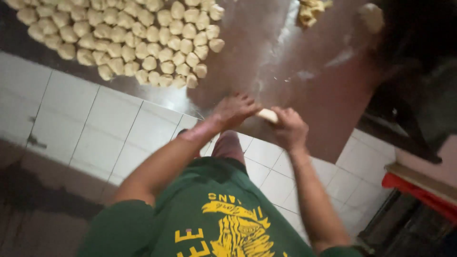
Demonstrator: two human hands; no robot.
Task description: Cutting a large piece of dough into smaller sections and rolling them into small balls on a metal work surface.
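Observation:
My left hand [233,110] lies flat with its fingers spread on the edge of a shiny metal work table [266,52], touching the left end of a pale roll of dough [267,114]. My right hand [288,128] is curled around the roll's right end at the table's near edge. Far left on the table lies a big cluster of several small pale dough balls [128,38] packed close together. A lump of yellowish dough [310,12] sits at the table's far side.
The table's front is faced with white tiles [95,123]. A red bench or crate [419,190] stands low at the right. Dark shapes fill the upper right corner. My green shirt [214,223] with a yellow print fills the bottom.

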